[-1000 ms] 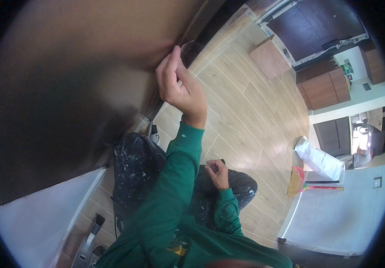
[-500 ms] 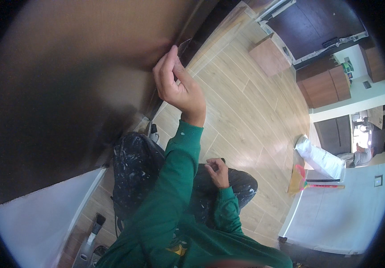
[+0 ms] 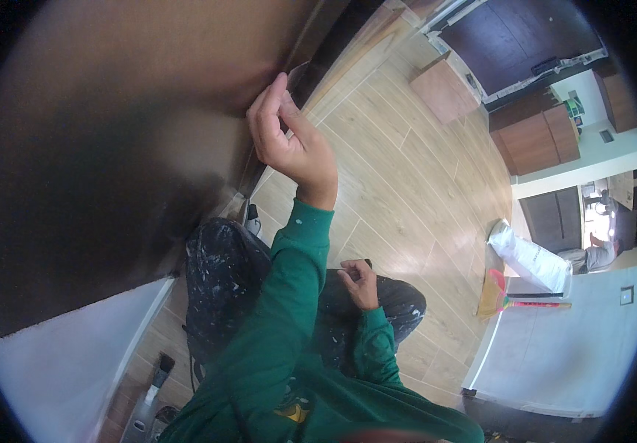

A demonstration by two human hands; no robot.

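My left hand [image 3: 293,144] is raised to the edge of a large brown panel [image 3: 134,140], fingers and thumb pinched together. Between the fingertips shows a thin flat piece [image 3: 299,71], its corner close to the panel's dark edge strip; its kind is unclear. My right hand [image 3: 360,284] rests on my dark, paint-spotted trousers [image 3: 226,269] with curled fingers. A small dark end [image 3: 368,262] shows at its fingertips, and the rest of that thing is hidden.
A paint brush [image 3: 161,371] lies by a grey tool [image 3: 141,413] at the lower left. On the tiled floor [image 3: 407,199] to the right are a white sack [image 3: 529,258] and a broom [image 3: 496,299]. A wooden box [image 3: 448,88] stands farther off; another person [image 3: 599,256] is in the background.
My left hand has shifted slightly left along the panel's edge, with the thin piece still in its fingers. My right hand has stayed in place.
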